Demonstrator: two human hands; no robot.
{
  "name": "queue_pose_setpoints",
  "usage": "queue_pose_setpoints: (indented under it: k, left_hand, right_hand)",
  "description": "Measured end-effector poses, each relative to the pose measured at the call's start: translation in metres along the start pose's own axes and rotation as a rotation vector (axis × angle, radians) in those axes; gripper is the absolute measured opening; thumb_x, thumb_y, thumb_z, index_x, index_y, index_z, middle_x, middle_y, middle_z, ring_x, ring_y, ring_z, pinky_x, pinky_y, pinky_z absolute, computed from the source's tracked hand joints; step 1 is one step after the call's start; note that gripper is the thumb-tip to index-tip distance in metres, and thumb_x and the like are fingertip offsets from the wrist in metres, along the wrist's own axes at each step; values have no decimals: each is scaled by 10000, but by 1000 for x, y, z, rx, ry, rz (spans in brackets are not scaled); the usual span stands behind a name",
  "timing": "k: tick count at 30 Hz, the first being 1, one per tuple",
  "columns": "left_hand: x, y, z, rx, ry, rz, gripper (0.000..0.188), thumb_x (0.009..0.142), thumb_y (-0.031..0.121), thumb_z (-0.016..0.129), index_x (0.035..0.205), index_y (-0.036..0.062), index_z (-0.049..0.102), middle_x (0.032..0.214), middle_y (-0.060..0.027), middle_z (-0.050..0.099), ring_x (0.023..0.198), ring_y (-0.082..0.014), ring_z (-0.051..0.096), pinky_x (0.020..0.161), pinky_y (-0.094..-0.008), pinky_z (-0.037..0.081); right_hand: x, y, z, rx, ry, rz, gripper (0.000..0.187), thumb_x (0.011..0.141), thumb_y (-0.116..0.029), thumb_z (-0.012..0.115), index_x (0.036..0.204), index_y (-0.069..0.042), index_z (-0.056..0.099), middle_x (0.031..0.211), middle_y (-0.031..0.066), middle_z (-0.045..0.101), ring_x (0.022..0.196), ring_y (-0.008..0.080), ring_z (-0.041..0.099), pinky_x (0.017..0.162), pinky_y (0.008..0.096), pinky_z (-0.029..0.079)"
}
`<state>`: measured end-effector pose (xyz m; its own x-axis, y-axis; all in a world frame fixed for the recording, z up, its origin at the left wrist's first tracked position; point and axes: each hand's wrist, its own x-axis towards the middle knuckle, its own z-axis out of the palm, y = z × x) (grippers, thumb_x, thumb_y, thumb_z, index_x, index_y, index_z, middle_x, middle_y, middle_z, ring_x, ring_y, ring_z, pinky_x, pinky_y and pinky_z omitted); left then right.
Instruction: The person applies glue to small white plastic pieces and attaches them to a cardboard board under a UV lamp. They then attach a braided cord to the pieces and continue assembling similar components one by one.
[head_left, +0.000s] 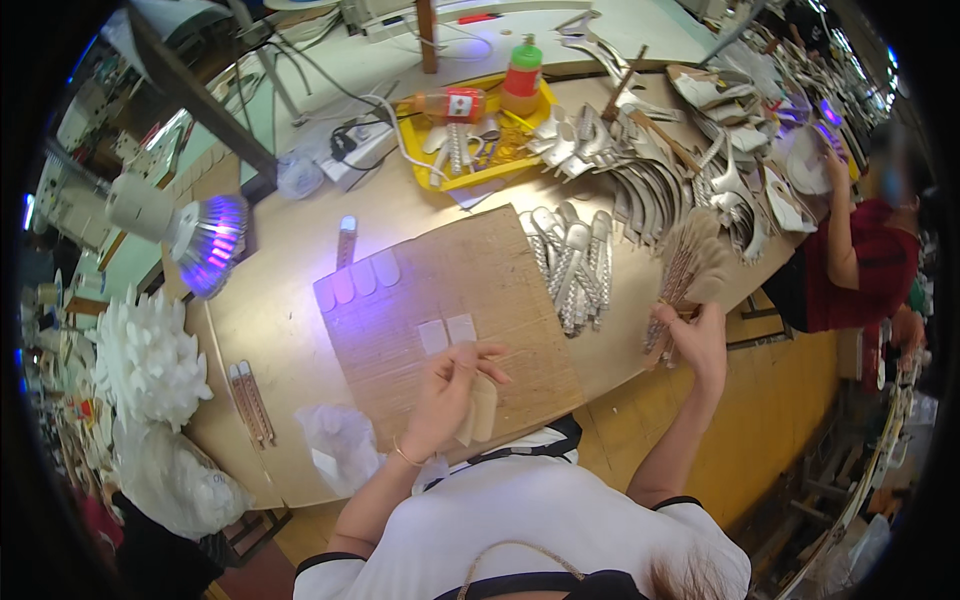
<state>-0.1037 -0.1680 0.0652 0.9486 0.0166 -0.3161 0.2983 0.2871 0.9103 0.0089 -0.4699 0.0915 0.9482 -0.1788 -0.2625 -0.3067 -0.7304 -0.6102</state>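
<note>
Seemingly to hold them bunched, patterned straps (pixel 688 262) are pinched by the right hand (pixel 698 338); tan pieces (pixel 483 408) are seen beneath the left hand (pixel 446 390), whose grip cannot be told.

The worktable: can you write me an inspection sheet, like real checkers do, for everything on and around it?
Surface: tan worktable, with a cardboard sheet on it.
Job's things: four rounded tabs and two pale squares on the cardboard sheet.
Clutter: yellow tray holding bottles; silver braided straps; crumpled plastic bag.
Left hand: over the cardboard sheet, by tan pieces; grip unclear.
Right hand: grips fanned braided strips.
Cables: white cable and black cable near the yellow tray.
Surroundings: glowing violet lamp at left; co-worker at right.
</note>
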Motion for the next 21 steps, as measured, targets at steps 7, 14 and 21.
queue_pose_setpoints:
  k: [7,14,21]
  left_hand:
    - [-2,-7,-29,106,333,162,452,1061,340,374,1071,-11,659,799,-50,682,740,-68,573,704,-212,442]
    - [11,-4,-29,45,498,292,362,1043,287,448,1055,-12,652,785,-42,670,697,-65,559,629,-229,453]
    - [18,2,-51,1,594,370,336,1041,249,450,1046,-15,658,776,-44,653,698,-71,560,627,-228,455]
  right_hand:
    - [-8,-7,34,-699,366,-131,681,797,-435,744,1292,-13,542,1255,182,497,1178,362,478,970,432,409]
    - [-56,-90,88,366,-311,-603,319,833,-105,723,1128,-10,643,936,71,635,827,155,613,719,277,505]
    - [-74,-150,152,472,-826,-476,305,823,-84,759,1094,5,651,864,15,630,782,72,593,686,211,492]
